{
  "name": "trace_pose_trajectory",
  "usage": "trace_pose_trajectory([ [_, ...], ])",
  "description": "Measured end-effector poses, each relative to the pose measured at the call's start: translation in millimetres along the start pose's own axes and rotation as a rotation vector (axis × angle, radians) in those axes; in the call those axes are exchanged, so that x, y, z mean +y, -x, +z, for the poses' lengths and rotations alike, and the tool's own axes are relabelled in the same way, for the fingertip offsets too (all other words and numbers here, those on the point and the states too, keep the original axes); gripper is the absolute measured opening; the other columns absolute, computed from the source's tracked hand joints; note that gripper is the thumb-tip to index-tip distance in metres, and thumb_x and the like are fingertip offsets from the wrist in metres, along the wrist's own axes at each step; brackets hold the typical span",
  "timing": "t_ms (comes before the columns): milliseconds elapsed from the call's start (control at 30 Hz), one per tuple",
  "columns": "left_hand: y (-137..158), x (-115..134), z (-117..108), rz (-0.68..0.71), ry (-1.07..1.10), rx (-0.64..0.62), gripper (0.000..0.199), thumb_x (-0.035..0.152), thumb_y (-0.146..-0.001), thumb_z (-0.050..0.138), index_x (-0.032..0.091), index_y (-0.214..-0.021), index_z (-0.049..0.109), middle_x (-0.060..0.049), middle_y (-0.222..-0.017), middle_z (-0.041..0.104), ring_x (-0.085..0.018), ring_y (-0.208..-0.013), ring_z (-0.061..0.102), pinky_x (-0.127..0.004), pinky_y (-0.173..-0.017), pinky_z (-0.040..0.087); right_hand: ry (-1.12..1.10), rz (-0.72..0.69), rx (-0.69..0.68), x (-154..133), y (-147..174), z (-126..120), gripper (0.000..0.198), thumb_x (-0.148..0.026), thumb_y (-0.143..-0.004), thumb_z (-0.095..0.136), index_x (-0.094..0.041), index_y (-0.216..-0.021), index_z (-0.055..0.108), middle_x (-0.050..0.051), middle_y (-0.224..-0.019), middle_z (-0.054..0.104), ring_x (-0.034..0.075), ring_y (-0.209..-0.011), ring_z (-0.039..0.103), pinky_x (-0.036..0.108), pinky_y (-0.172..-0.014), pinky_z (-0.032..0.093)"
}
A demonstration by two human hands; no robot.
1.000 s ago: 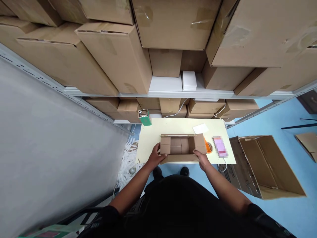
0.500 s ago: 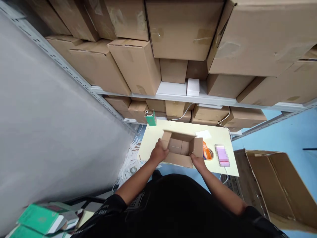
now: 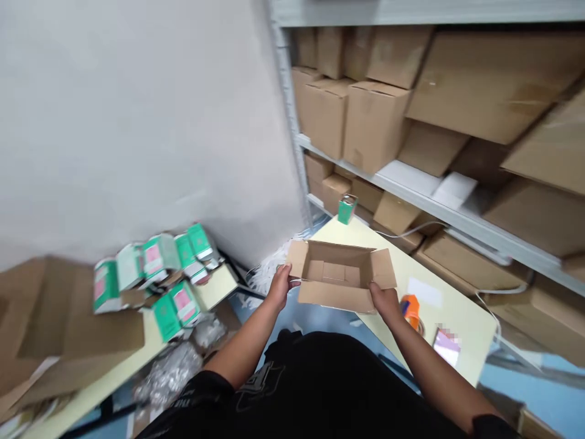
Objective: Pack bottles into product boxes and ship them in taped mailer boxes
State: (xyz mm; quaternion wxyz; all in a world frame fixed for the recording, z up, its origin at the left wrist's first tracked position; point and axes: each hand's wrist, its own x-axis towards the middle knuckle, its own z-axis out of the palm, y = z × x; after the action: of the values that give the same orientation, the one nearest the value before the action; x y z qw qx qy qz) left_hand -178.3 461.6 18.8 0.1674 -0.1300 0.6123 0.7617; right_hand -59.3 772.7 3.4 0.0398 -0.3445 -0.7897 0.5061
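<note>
An open cardboard box [image 3: 338,296] is held up in front of me, its flaps spread and its inside bare. My left hand [image 3: 280,286] grips the left end by the flap, with the thumb along the front edge. At the right front corner, my right hand [image 3: 384,302] is closed on the cardboard below the right flap. The box overlaps the near left edge of the cream table [image 3: 466,317]. Further back on that table stands a small green box [image 3: 347,209] with its top open.
Right of the box lie an orange tape dispenser [image 3: 411,310], white paper [image 3: 425,291] and a pinkish item [image 3: 446,346]. Several green and white cartons [image 3: 167,311] cover a left table beside a large open carton [image 3: 77,305]. Shelves with brown boxes [image 3: 372,125] rise behind.
My view has swung left, bringing the left table and its green cartons into sight. The cardboard box, in both hands, has moved off the table's middle toward its left edge.
</note>
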Motion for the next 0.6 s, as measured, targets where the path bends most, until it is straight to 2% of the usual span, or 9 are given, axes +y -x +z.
trace_pose_trajectory([
  [133,49.9,14.0,-74.9,0.198,0.138,0.114,0.064,0.076,-0.086,0.055,0.018,-0.111,0.064,-0.009,-0.100,0.071,-0.021,-0.087,0.069,-0.032,-0.073,0.056,0.029,-0.098,-0.123,-41.3,13.7,38.7,0.050,-0.042,-0.077,0.065,-0.014,-0.117,0.079,0.014,-0.114,0.080,0.032,-0.115,0.073,0.033,-0.090,0.059],
  [233,93.4,19.2,-133.3,0.290,0.140,0.202,0.065,0.075,-0.087,0.057,0.015,-0.110,0.067,-0.013,-0.104,0.073,-0.022,-0.093,0.069,-0.033,-0.077,0.055,0.078,-0.119,-0.205,-72.7,33.9,78.7,0.054,-0.044,-0.076,0.068,-0.012,-0.118,0.078,0.015,-0.113,0.080,0.034,-0.113,0.073,0.036,-0.089,0.059],
  [367,150.7,21.5,-211.9,0.323,0.037,0.344,0.065,0.073,-0.086,0.063,0.015,-0.111,0.071,-0.016,-0.112,0.075,-0.026,-0.100,0.069,-0.035,-0.081,0.054,0.084,-0.274,-0.316,-107.0,73.4,144.8,0.054,-0.045,-0.077,0.067,-0.014,-0.120,0.076,0.014,-0.120,0.078,0.033,-0.122,0.069,0.035,-0.098,0.056],
  [433,178.2,22.1,-254.3,0.334,-0.018,0.403,0.062,0.073,-0.086,0.062,0.016,-0.110,0.071,-0.016,-0.114,0.075,-0.026,-0.101,0.070,-0.036,-0.082,0.054,0.083,-0.336,-0.355,-120.2,97.4,180.9,0.056,-0.045,-0.076,0.068,-0.014,-0.123,0.075,0.013,-0.121,0.078,0.032,-0.122,0.068,0.034,-0.098,0.056],
  [600,248.0,29.9,-371.1,0.402,-0.283,0.562,0.041,0.057,-0.091,0.062,0.019,-0.102,0.072,-0.008,-0.101,0.077,-0.023,-0.094,0.071,-0.035,-0.086,0.054,0.087,-0.445,-0.401,-150.8,165.1,266.3,0.061,-0.046,-0.075,0.068,-0.016,-0.128,0.070,0.011,-0.130,0.074,0.031,-0.124,0.066,0.033,-0.098,0.055],
])
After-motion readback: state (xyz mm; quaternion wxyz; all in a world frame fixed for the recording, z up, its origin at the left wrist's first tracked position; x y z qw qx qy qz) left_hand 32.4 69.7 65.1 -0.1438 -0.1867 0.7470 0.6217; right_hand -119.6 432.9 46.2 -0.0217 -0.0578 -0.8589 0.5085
